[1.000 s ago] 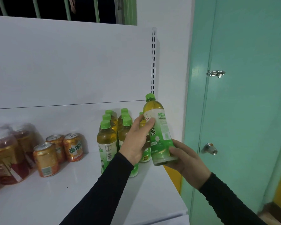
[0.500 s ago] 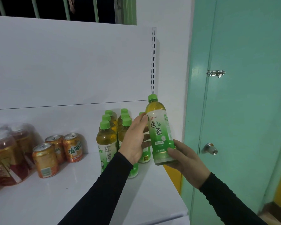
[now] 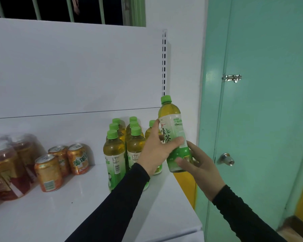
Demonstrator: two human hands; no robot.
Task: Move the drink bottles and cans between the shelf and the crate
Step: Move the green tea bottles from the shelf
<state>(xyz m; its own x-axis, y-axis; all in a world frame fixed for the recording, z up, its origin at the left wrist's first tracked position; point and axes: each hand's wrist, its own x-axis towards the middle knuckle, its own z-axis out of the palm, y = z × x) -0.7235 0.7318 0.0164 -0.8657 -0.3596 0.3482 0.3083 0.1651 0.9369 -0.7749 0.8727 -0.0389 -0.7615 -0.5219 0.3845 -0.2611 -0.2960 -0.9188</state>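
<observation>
Currently both hands hold one green tea bottle [image 3: 173,135] in the air, just off the shelf's [image 3: 77,215] right edge and near the back right corner. Left hand [image 3: 154,152] wraps the label at mid-height, thumb across the front. Right hand [image 3: 198,166] cups the base from below and to the right, fingers curled round the lower body. Long axis near upright, cap leaning slightly left, towards the back panel.

Standing bottles [image 3: 124,145] form a cluster at the shelf's back right, directly left of and behind the held one; the left hand lies between the two. Judgement: the open spot for setting down looks to be at the right end of that cluster, so the left hand is the nearer one.

Orange cans [image 3: 63,165] stand further left, wrapped dark bottles [image 3: 7,168] at the left edge, partly cut off.

Hidden: no crate in view. Left wrist covers the lower part of the rightmost standing bottle, so its exact footing cannot be read.
</observation>
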